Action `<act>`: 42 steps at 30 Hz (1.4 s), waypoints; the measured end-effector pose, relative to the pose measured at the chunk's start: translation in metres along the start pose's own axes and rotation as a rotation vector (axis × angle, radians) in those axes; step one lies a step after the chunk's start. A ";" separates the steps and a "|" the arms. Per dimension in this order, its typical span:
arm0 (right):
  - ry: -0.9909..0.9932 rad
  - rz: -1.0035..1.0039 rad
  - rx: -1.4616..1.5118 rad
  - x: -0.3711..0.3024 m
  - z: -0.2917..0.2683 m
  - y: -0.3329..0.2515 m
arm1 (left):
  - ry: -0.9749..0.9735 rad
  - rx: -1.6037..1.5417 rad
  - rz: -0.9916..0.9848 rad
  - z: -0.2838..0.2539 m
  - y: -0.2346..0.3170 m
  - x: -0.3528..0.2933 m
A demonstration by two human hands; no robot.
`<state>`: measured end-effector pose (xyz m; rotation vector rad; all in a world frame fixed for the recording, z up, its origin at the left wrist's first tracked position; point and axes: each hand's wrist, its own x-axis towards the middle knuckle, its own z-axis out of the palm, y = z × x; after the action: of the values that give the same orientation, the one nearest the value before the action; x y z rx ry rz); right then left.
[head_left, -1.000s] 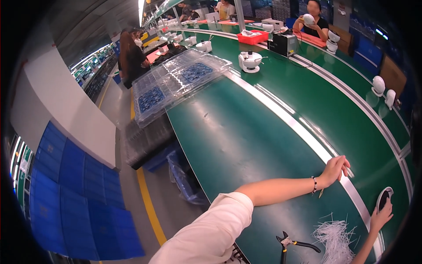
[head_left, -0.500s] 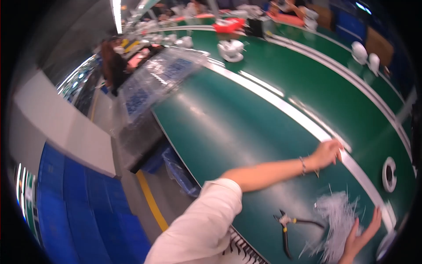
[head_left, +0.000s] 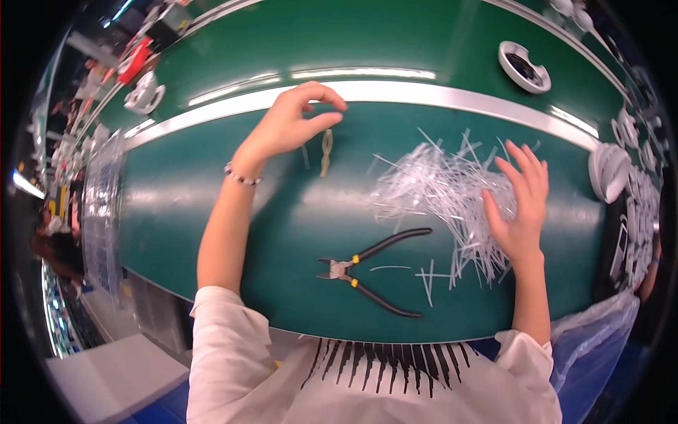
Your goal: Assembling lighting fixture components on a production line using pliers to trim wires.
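Note:
My left hand (head_left: 296, 121) is over the far side of the table, near the white rail, with thumb and forefinger apart and nothing seen between them. Just beside it lies a twisted yellowish band (head_left: 326, 153). A loose heap of thin, translucent white plastic strips (head_left: 441, 185) spreads across the table to the right. Fingers spread, my right hand (head_left: 521, 201) is at the heap's right edge, over some strips. Between my arms, nearer to me, rest side cutters (head_left: 340, 269) with black handles and yellow collars, jaws apart and pointing left. A few stray strips lie by the handles.
Beyond the white rail (head_left: 395, 92) runs a green belt (head_left: 395, 39) carrying a white ring-shaped part (head_left: 524, 67) and a white part (head_left: 145, 95). White curved parts (head_left: 609, 172) stand at the right, above a clear plastic bag (head_left: 597, 339). Clear plastic sheeting (head_left: 102, 212) hangs at the left end.
The view has swung right, bringing the heap and cutters to the middle. My left hand, earlier at the rail, is now beside the yellowish band. My right hand stays by the heap, fingers spread wider.

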<state>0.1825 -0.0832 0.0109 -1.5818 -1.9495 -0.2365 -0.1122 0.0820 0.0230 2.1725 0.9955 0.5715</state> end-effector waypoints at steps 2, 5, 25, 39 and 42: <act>0.036 -0.001 0.002 0.003 0.004 -0.001 | -0.040 0.085 0.080 0.011 0.014 -0.006; 0.072 0.052 0.150 -0.002 0.007 0.024 | -0.126 0.096 0.205 0.028 0.030 -0.005; -0.039 0.154 0.251 -0.002 0.015 0.020 | -0.272 0.152 0.416 0.087 0.070 -0.016; -0.132 0.099 0.150 -0.001 0.023 0.027 | -0.098 0.256 0.484 0.142 0.083 0.067; -0.099 0.074 0.193 0.001 0.025 0.027 | -0.088 0.281 0.474 0.140 0.080 0.068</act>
<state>0.1994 -0.0625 -0.0154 -1.5604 -1.9194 0.0597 0.0557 0.0417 -0.0065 2.6841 0.5329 0.5677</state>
